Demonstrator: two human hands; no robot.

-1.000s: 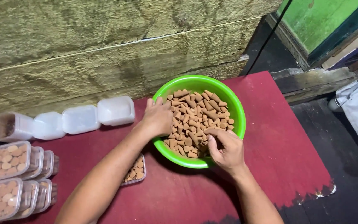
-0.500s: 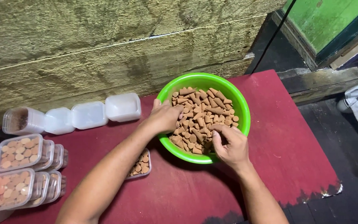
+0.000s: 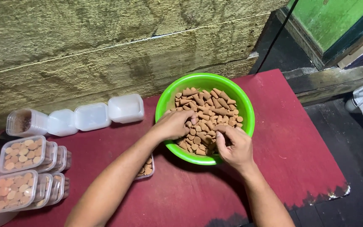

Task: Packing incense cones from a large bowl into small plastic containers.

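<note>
Dark red desk (image 3: 299, 147) w/ chipped front edge, set against rough stone wall (image 3: 85, 50). Round bright-green plastic bowl (image 3: 167, 98) at desk centre, full of small brown cone-shaped pieces (image 3: 209, 111). Left hand (image 3: 174, 125) & right hand (image 3: 233, 145) both in bowl, fingers curled on cones.

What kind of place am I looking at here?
Probably a small home workshop for packing incense cones. A green bowl of brown cones sits on a red-covered table against a rough stone wall, with stacked filled clear boxes and empty ones alongside.
</note>
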